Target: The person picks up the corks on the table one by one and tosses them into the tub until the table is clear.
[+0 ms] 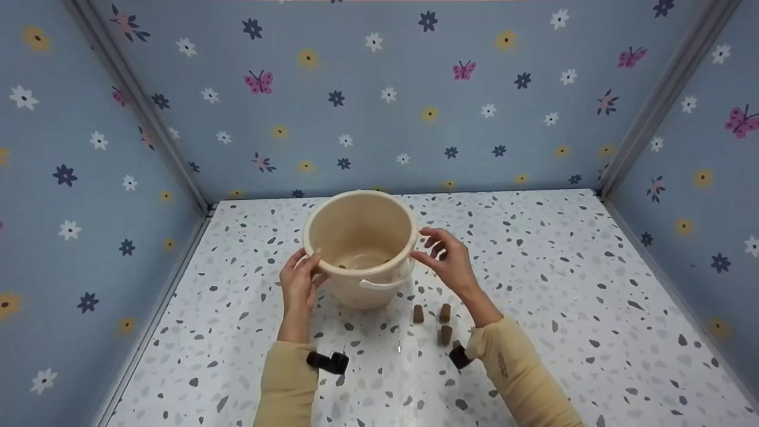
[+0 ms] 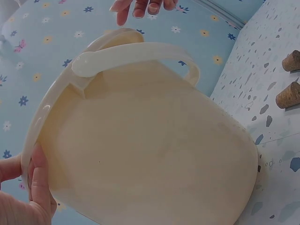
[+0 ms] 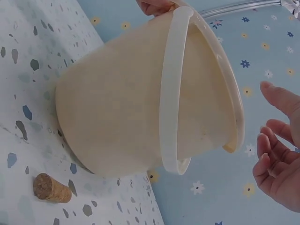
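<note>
A cream plastic bucket (image 1: 363,296) stands on the speckled table, its open mouth facing up toward the head camera. My left hand (image 1: 301,281) grips the near left rim, thumb over the edge and fingers outside; the left wrist view shows this pinch too. My right hand (image 3: 281,145) is just off the right side of the rim, fingers loosely bent and holding nothing. The bucket's white handle (image 3: 171,89) hangs down on the near right side. Small dark bits show at the bottom inside the bucket, too little visible to identify.
Several brown corks stand or lie near the bucket, among them one cork (image 1: 418,314) left of another cork (image 1: 445,313), with a nearer cork (image 1: 446,335) beside my right forearm. Blue flowered panels (image 1: 379,118) enclose the table (image 1: 563,296) at the back and sides.
</note>
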